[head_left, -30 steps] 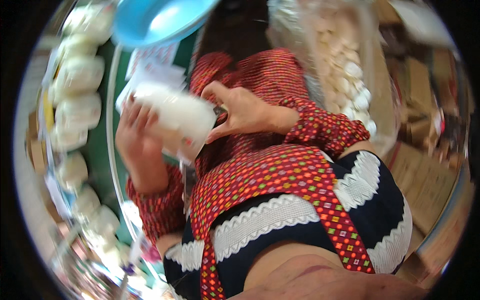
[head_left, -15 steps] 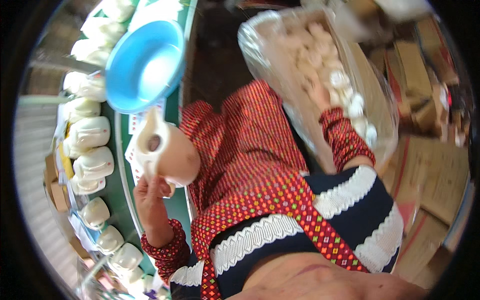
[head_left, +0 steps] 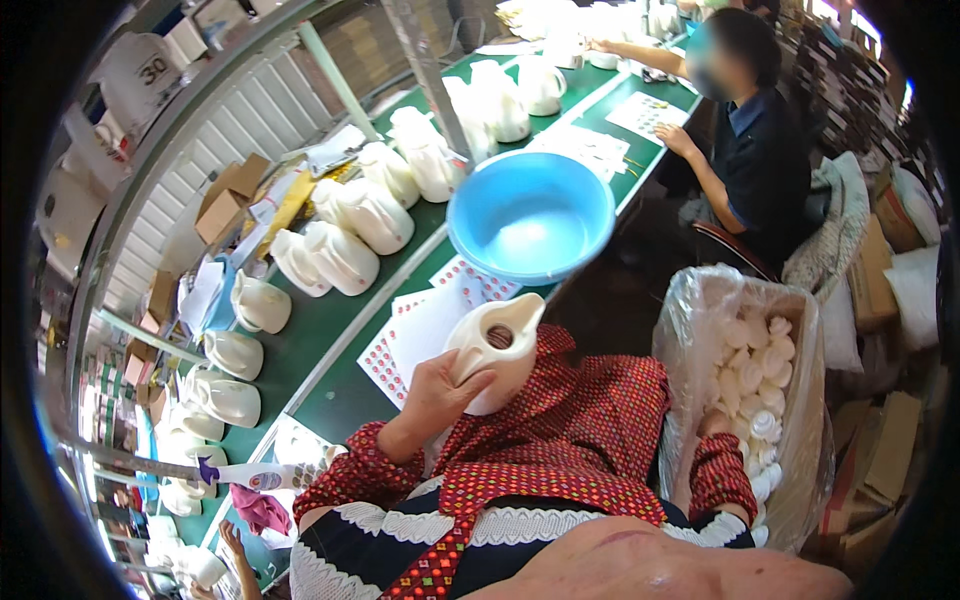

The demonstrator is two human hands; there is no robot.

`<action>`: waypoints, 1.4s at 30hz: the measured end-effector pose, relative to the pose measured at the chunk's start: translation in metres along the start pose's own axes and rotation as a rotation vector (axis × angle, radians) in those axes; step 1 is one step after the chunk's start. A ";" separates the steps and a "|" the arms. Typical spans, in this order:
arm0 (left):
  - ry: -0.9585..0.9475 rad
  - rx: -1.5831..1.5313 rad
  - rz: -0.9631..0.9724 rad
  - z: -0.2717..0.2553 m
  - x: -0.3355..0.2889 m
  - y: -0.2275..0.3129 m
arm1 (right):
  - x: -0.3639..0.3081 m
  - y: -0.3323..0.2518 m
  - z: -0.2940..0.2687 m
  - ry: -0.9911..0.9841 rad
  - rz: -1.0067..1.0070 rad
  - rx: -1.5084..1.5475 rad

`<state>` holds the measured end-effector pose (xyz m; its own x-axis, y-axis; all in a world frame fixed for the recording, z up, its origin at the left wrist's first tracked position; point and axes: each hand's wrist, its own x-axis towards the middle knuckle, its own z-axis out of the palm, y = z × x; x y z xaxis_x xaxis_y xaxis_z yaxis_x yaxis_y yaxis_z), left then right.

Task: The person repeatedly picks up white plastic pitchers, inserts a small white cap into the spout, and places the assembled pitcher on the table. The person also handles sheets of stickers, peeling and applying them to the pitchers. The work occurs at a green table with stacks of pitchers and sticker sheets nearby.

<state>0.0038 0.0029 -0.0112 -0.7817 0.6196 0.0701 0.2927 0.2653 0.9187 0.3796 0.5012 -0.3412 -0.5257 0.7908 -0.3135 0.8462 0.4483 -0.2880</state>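
Note:
My left hand (head_left: pixel 437 397) is closed around the handle side of a cream-white plastic jug (head_left: pixel 512 372). The jug has a pointed spout and a round hole in its top, and it is held over the edge of the green table, above my lap. My right hand (head_left: pixel 714 423) reaches down into a plastic-lined cardboard box (head_left: pixel 817 425) at my right side. Around it lie many cream and white lid-like pieces (head_left: pixel 750 362). The fingers of that hand are mostly hidden, so whether they grasp a piece does not show.
A blue basin (head_left: pixel 530 215) stands on the green table (head_left: pixel 335 405) beyond the jug, near sheets of red-dotted stickers (head_left: pixel 382 372). Several white jugs (head_left: pixel 340 257) line the far side. A co-worker (head_left: pixel 755 150) sits ahead at the table. Cardboard boxes (head_left: pixel 878 465) stack right.
The view has swung, bringing the co-worker and more of the table in. My left hand still holds the jug. My right hand remains in the box, now nearer its close end.

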 end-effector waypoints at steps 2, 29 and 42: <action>0.012 0.005 0.013 -0.001 -0.001 0.004 | 0.006 -0.017 -0.021 0.028 0.261 -0.112; -0.087 0.283 0.247 0.033 0.005 0.015 | -0.156 -0.431 -0.236 0.016 -1.339 0.081; -0.092 0.319 0.280 0.053 0.013 0.022 | -0.148 -0.418 -0.252 -0.003 -1.433 -0.187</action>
<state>0.0290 0.0561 -0.0105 -0.5999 0.7594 0.2519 0.6536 0.2835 0.7018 0.1258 0.3021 0.0534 -0.9160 -0.3774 0.1360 -0.3998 0.8872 -0.2304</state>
